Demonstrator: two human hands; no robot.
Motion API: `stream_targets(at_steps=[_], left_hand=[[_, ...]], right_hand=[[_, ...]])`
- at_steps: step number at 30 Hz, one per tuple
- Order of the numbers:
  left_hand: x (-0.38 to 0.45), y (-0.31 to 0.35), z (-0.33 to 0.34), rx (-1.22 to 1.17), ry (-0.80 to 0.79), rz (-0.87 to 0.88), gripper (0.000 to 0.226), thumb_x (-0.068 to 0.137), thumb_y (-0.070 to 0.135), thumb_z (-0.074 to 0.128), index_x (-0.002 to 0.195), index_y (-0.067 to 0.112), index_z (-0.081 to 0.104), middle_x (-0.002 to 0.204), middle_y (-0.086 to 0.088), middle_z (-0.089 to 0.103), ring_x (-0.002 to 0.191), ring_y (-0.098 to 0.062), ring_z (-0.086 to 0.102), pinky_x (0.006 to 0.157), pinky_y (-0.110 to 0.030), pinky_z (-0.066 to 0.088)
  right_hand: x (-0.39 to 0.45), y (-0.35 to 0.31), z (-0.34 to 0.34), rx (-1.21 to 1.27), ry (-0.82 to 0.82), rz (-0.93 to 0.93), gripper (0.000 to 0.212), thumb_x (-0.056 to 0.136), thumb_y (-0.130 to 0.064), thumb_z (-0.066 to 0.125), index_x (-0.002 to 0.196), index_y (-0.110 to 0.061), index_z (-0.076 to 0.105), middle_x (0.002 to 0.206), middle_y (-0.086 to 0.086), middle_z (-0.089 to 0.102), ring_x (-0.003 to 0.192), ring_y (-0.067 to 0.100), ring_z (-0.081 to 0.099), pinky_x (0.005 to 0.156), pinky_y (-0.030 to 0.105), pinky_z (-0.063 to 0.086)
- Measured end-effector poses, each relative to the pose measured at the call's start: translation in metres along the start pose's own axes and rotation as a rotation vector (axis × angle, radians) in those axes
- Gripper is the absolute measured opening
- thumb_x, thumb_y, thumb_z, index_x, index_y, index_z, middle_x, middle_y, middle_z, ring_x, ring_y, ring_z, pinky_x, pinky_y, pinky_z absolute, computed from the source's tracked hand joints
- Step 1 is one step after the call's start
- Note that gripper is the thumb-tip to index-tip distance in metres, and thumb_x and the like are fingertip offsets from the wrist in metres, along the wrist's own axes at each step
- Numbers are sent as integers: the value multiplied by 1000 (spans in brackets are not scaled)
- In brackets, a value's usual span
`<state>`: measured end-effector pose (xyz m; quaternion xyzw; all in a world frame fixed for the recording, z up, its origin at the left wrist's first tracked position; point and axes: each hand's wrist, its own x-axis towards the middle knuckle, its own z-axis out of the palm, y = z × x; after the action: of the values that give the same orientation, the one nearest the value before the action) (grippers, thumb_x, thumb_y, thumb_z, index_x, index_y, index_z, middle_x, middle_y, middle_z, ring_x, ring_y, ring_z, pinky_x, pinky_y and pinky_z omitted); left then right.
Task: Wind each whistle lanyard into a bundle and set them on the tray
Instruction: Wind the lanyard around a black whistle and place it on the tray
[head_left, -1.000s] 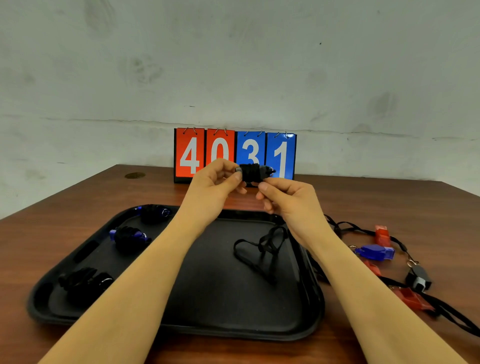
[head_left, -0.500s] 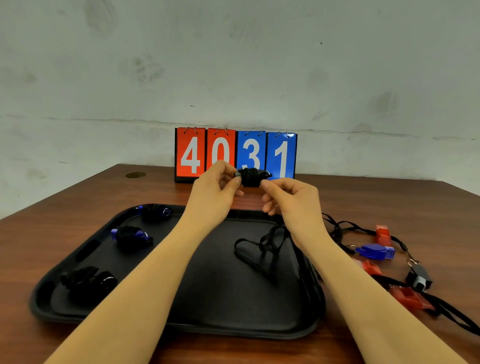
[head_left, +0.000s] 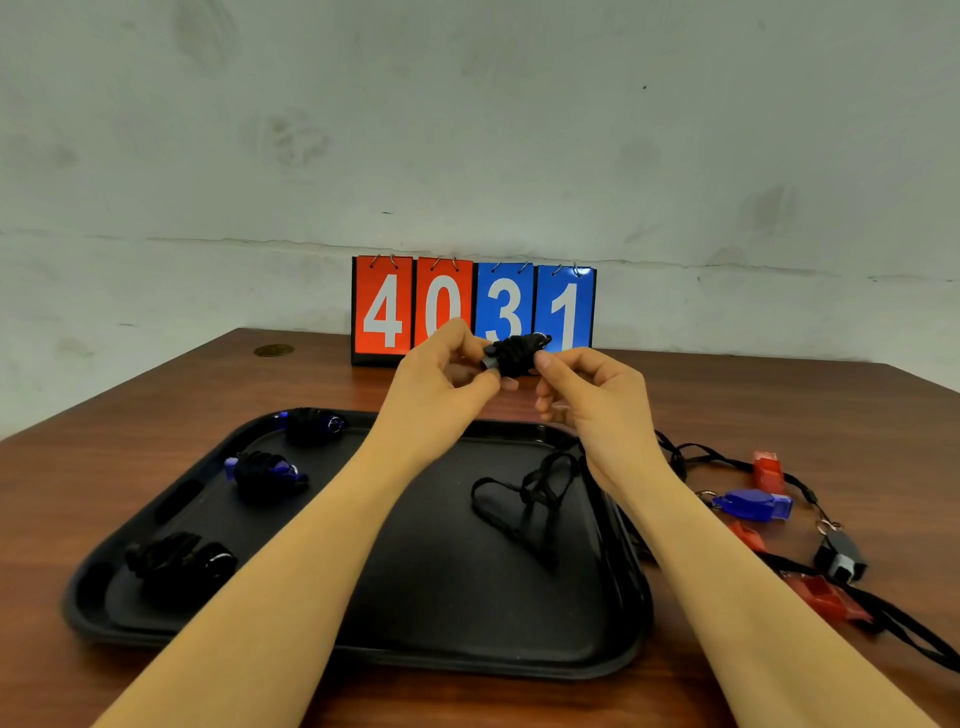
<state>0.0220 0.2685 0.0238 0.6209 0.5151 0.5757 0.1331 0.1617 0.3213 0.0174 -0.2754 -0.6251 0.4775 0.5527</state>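
A black whistle bundle (head_left: 514, 354) is being held up in the air between both hands, right in front of the flip scoreboard (head_left: 472, 309) that reads 4 0 3 1. The left hand (head_left: 441, 382) is closed on the bundle's left end, thumb and fingertips pinched around a grey bit that sticks out there. The right hand (head_left: 587, 395) is pinched on the right end with thumb and forefinger, the other fingers curled loosely underneath. Cord can be seen wrapped around most of the whistle body, and a small metal ring is just visible at its upper right. Below the hands, a black tray (head_left: 363, 649) is sat on the wooden table (head_left: 779, 395). 3 finished bundles are lined up along the tray's left side: a blue-tipped one (head_left: 314, 425) at the far corner, another blue one (head_left: 265, 474) near the middle, and an all-black one (head_left: 179, 564) closest to the camera. A loose black lanyard loop (head_left: 530, 499) is draped over the right part of the tray, and where it ends can't be made out behind the right forearm. Off the tray to the right, unwound whistles are scattered on the table in tangled cords: a blue whistle (head_left: 753, 505), a red whistle (head_left: 768, 470) further back, a black whistle (head_left: 840, 558) and another red one (head_left: 826, 597) nearer.
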Motion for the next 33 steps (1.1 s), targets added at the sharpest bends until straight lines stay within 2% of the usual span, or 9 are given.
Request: stream_targets(at_steps=[3,7,10,12,15,18,22,26,33], left_hand=[[-1,3,1,-10,9,-1,19,85,8,62,75,14,46,99,2,64,82,-13,70,86,-35,55],[-2,3,2,-60,46,-1,28,83,20,66,74,1,47,87,-4,69,77,-12,71,80,-39,57],[0,3,1,-90,64,-33,27,79,19,70,76,4,47,84,-7,69,74,-12,71,77,-32,57],[1,3,0,-147,43,-78,25,77,14,72,84,13,48,86,-4,68,77,-15,70,78,-30,56],[2,2,1,-149,-71,-97,42,80,5,68,110,28,50,96,-1,67,82,-17,70,82,-34,55],[0,3,3,-111,-123,-76,38,85,4,61,116,25,58,110,-1,61,87,-17,69,78,-33,58],[-2,3,4,-15,-133,-35,34,86,4,59,115,22,59,116,3,59,91,-14,66,71,-18,55],[-2,2,5,10,-99,-7,33,86,6,60,114,24,59,110,10,61,99,-9,63,81,-21,55],[0,1,6,-123,-92,-61,31,88,0,55,115,16,56,114,-6,60,85,-16,70,75,-33,58]], right_hand=[[0,-1,0,3,-4,-10,13,87,-15,62,77,-8,66,60,2,58,55,10,54,61,26,51],[0,-1,0,-10,-19,-18,13,86,-16,63,75,-11,67,59,1,58,55,8,53,61,22,50],[0,-2,0,-23,-24,-10,12,85,-15,64,74,-10,68,59,1,60,56,9,55,62,23,51],[1,-3,-1,2,-11,6,9,83,-13,66,75,-10,69,59,1,63,56,11,57,62,26,53],[1,-4,-2,39,23,25,4,81,-10,69,77,-11,69,61,4,67,59,17,64,65,32,57],[-2,-5,-2,28,37,20,2,80,-7,69,81,-8,68,69,11,69,66,25,69,67,37,59],[-3,-7,-1,-39,64,-31,7,79,-3,69,81,-6,64,69,5,68,59,16,68,60,24,57],[-3,-8,-1,-67,73,-70,9,78,-3,70,81,-10,66,72,2,69,59,7,65,62,16,52],[-5,-10,-2,-67,-24,-50,22,81,1,65,87,-20,69,91,3,73,90,17,69,86,36,55]])
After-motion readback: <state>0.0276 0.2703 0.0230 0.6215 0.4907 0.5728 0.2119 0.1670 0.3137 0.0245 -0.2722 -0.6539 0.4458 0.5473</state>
